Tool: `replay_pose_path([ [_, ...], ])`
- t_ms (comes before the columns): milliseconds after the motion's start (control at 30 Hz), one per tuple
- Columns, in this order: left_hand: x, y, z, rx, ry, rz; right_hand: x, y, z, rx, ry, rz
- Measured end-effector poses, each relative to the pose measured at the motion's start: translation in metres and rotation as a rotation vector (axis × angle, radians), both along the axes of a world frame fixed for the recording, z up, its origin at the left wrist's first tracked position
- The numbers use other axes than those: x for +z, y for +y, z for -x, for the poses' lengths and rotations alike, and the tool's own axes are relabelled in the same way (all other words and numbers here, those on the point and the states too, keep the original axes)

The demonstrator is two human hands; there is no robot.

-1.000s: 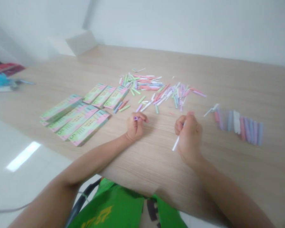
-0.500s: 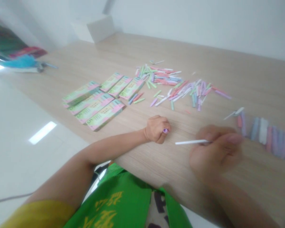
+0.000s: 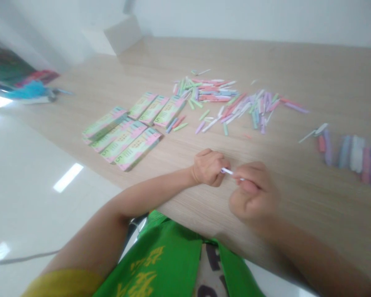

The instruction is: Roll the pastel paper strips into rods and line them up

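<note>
My left hand (image 3: 207, 167) rests on the wooden table (image 3: 297, 57) as a fist, closed round a small purple tube that is now hidden inside it. My right hand (image 3: 252, 194) is closed in a pinch on a thin white stick (image 3: 229, 172). The stick's tip meets the left fist. Beyond the hands lies a scatter of pastel tubes and sticks (image 3: 231, 105). To the right stands a row of finished pastel pieces (image 3: 349, 152) with a white stick beside it.
Several green-and-pink flat packets (image 3: 126, 130) lie left of the hands. A white box (image 3: 117, 31) sits at the table's far corner. Blue and red items (image 3: 31, 84) lie at the far left. The table's near edge runs just below my hands; white floor lies left.
My right hand has swung left, bringing the white stick's tip to the left fist. The purple tube's end no longer shows. The view has shifted slightly.
</note>
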State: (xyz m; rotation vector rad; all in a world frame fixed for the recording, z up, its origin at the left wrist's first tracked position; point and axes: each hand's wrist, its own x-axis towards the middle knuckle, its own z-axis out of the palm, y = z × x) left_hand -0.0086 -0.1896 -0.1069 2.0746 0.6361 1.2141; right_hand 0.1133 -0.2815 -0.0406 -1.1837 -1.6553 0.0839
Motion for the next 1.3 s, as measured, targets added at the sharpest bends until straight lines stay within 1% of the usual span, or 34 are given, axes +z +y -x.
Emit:
replay_pose_path([
  [67,0.001,0.0,0.001,0.018,0.028,-0.038,0.005,-0.001,0.006,-0.011,-0.109,-0.048],
  [100,0.001,0.0,0.001,0.035,0.023,-0.038,0.01,-0.001,0.007,-0.031,-0.141,-0.02],
  [200,0.0,0.0,0.001,0.072,-0.018,0.029,0.027,0.0,0.007,-0.093,-0.107,0.206],
  [267,0.001,-0.001,0.0,0.068,-0.065,0.122,0.034,0.002,0.004,-0.063,-0.045,0.313],
  [333,0.002,-0.002,0.0,0.069,-0.121,0.218,0.034,0.005,0.003,-0.011,0.007,0.354],
  [400,0.002,-0.002,-0.001,0.072,-0.111,0.237,0.028,0.008,0.004,-0.013,0.029,0.368],
  [500,0.0,-0.003,-0.003,0.037,-0.006,0.095,0.017,0.012,0.008,-0.077,0.036,0.365],
  [567,0.0,-0.005,-0.004,0.02,-0.017,0.027,0.013,0.014,0.011,-0.106,0.035,0.364],
  [667,0.003,-0.009,-0.007,0.033,-0.095,0.052,0.018,0.019,0.01,-0.101,0.033,0.418],
  [767,0.008,-0.007,-0.009,0.108,-0.101,0.131,0.034,0.025,-0.001,-0.046,0.114,0.479],
  [833,0.01,-0.001,-0.011,0.186,-0.165,0.243,0.046,0.028,-0.012,-0.041,0.228,0.467],
  [867,0.011,0.004,-0.011,0.225,-0.24,0.33,0.051,0.029,-0.018,-0.053,0.29,0.45],
  [933,0.015,0.015,-0.011,0.276,-0.443,0.567,0.056,0.032,-0.026,-0.062,0.401,0.432],
  [1000,0.02,0.026,-0.008,0.277,-0.671,0.856,0.053,0.036,-0.028,-0.022,0.539,0.487],
  [1033,0.024,0.03,-0.006,0.264,-0.776,0.993,0.048,0.038,-0.027,0.006,0.63,0.54],
  [1100,0.031,0.037,0.0,0.241,-0.953,1.194,0.037,0.043,-0.023,0.045,0.833,0.663],
  [1133,0.034,0.039,0.003,0.242,-1.027,1.252,0.031,0.046,-0.02,0.055,0.929,0.715],
  [1200,0.039,0.042,0.009,0.267,-1.142,1.302,0.02,0.051,-0.015,0.069,1.076,0.795],
  [1300,0.041,0.046,0.016,0.275,-1.258,1.344,0.007,0.055,-0.01,0.056,1.208,0.857],
])
